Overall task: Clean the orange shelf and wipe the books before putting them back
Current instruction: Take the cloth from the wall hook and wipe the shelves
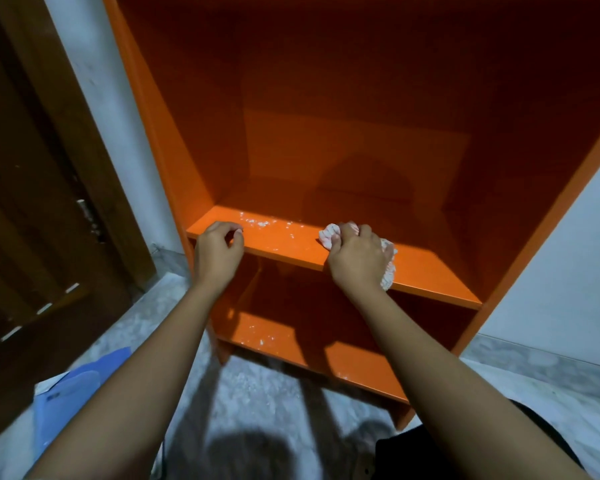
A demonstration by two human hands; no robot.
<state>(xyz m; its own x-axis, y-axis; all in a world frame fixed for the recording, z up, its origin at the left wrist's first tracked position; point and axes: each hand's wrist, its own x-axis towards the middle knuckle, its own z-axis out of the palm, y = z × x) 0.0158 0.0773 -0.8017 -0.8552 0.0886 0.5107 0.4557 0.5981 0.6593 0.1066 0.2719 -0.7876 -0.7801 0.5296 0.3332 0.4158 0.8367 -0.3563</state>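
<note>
Orange shelf (430, 268) w/ white crumbs (260, 223): right hand (357, 258) gripping cloth (387, 268), left hand (219, 251) resting loosely curled, holding nothing; wiping risks pushing crumbs onto lower board (361, 368).

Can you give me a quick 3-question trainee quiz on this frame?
1. True or false: the right hand holds a cloth on the middle board.
2. Which side of that board shows white specks? A) left of the cloth B) right of the cloth C) neither
3. Fill in: the left hand rests at the board's ____ edge, holding nothing.

Key
1. True
2. A. The bottom board also has specks.
3. Front
</note>
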